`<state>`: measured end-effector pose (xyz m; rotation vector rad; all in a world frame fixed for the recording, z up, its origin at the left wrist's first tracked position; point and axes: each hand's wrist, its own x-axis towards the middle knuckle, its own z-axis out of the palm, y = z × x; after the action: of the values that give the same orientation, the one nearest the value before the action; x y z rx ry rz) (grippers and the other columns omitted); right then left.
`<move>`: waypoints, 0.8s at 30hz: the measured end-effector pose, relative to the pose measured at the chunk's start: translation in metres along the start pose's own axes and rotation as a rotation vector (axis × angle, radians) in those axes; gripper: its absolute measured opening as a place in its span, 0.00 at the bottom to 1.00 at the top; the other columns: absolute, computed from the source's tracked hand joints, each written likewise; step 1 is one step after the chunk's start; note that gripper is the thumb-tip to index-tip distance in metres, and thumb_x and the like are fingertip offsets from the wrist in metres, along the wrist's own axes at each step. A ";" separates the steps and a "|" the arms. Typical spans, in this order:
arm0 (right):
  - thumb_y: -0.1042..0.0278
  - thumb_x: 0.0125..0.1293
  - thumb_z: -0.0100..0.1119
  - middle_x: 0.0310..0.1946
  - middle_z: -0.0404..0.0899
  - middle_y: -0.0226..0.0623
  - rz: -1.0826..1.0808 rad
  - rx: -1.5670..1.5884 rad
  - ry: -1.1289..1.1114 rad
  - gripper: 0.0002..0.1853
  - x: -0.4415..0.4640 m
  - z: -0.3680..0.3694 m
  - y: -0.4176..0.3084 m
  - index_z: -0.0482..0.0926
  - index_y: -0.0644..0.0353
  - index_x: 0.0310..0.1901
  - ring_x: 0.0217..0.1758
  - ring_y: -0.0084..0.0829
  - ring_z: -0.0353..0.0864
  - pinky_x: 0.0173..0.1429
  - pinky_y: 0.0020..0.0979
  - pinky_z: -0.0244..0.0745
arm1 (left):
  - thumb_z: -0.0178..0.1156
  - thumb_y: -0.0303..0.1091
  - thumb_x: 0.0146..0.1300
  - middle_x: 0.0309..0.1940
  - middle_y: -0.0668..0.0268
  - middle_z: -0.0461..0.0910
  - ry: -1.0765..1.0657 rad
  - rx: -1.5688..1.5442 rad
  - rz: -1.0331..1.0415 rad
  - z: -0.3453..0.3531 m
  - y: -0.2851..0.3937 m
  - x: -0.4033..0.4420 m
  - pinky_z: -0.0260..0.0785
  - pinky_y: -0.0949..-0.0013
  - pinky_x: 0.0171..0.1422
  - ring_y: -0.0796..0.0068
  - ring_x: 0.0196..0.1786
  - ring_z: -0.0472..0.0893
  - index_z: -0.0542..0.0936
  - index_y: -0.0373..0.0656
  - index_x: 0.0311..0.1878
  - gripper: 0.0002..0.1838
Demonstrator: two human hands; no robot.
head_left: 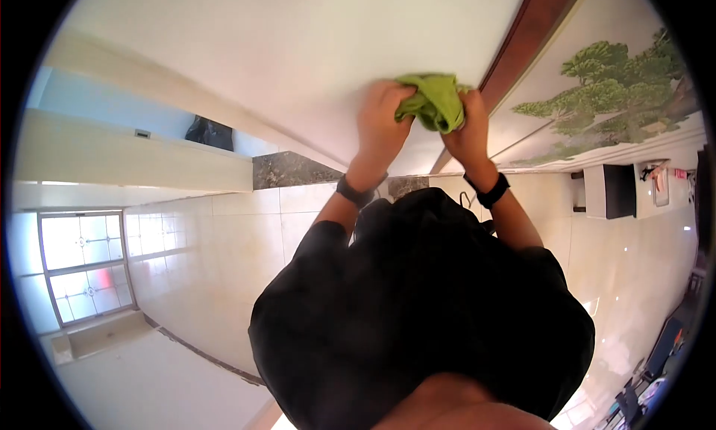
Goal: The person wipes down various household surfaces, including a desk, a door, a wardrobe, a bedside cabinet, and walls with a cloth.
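A bunched green cloth (435,102) is held up in front of a white wall surface (298,42). My left hand (382,124) grips its left side, with the fingers partly blurred. On the other side, my right hand (468,135) has its fingers closed around the cloth's right edge. The two hands are close together, a short span of cloth between them. Each wrist wears a black band. Whether the cloth touches the wall cannot be made out clearly.
Brown wooden trim (526,38) runs right of the hands, beside a wall picture of green trees (604,87). An opening on the left shows a black bag (210,133). Pale floor tiles (231,228) lie below. A white-and-black cabinet (610,191) stands at right, a window (86,262) far left.
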<state>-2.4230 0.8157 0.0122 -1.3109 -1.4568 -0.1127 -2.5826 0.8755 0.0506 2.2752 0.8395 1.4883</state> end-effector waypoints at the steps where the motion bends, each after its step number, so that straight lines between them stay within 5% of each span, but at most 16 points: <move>1: 0.78 0.48 0.71 0.39 0.72 0.46 0.041 0.014 -0.028 0.28 -0.016 0.013 0.009 0.69 0.63 0.51 0.40 0.49 0.77 0.40 0.38 0.73 | 0.66 0.16 0.41 0.43 0.60 0.79 -0.007 0.012 -0.018 0.003 -0.010 -0.014 0.74 0.60 0.46 0.54 0.46 0.80 0.80 0.44 0.43 0.22; 4: 0.78 0.46 0.72 0.41 0.72 0.46 0.139 0.091 -0.102 0.27 -0.035 0.037 0.009 0.72 0.62 0.50 0.39 0.49 0.78 0.38 0.38 0.75 | 0.64 0.15 0.42 0.43 0.59 0.79 -0.009 0.073 -0.147 -0.002 -0.032 -0.043 0.75 0.59 0.46 0.52 0.45 0.80 0.80 0.44 0.44 0.22; 10: 0.69 0.50 0.70 0.43 0.73 0.40 -0.070 0.045 -0.204 0.26 0.023 0.050 -0.046 0.74 0.54 0.53 0.34 0.45 0.80 0.33 0.41 0.77 | 0.60 0.11 0.42 0.44 0.56 0.79 0.144 0.269 -0.021 -0.063 -0.039 -0.018 0.76 0.61 0.46 0.52 0.44 0.81 0.78 0.40 0.46 0.24; 14: 0.66 0.52 0.69 0.42 0.72 0.37 -0.173 0.092 -0.186 0.26 0.067 0.060 -0.089 0.74 0.52 0.55 0.34 0.43 0.80 0.34 0.41 0.76 | 0.64 0.13 0.51 0.42 0.65 0.78 0.229 0.274 -0.117 -0.104 -0.019 0.013 0.74 0.70 0.47 0.73 0.43 0.79 0.77 0.39 0.48 0.20; 22: 0.71 0.51 0.68 0.45 0.74 0.38 0.029 0.141 -0.233 0.25 0.008 0.062 -0.038 0.75 0.53 0.54 0.35 0.44 0.81 0.36 0.40 0.79 | 0.60 0.10 0.49 0.37 0.63 0.76 0.131 0.291 -0.135 -0.056 -0.027 -0.024 0.70 0.71 0.40 0.69 0.36 0.76 0.77 0.38 0.42 0.17; 24: 0.72 0.52 0.67 0.46 0.74 0.39 0.136 0.097 -0.281 0.25 -0.017 0.054 -0.018 0.74 0.52 0.54 0.36 0.46 0.81 0.36 0.41 0.79 | 0.59 0.12 0.43 0.40 0.59 0.78 0.060 0.280 -0.141 -0.031 -0.040 -0.044 0.73 0.63 0.42 0.57 0.40 0.78 0.78 0.39 0.40 0.18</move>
<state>-2.4742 0.8345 -0.0109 -1.3823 -1.5798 0.2375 -2.6362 0.8776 0.0104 2.3128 1.2689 1.4609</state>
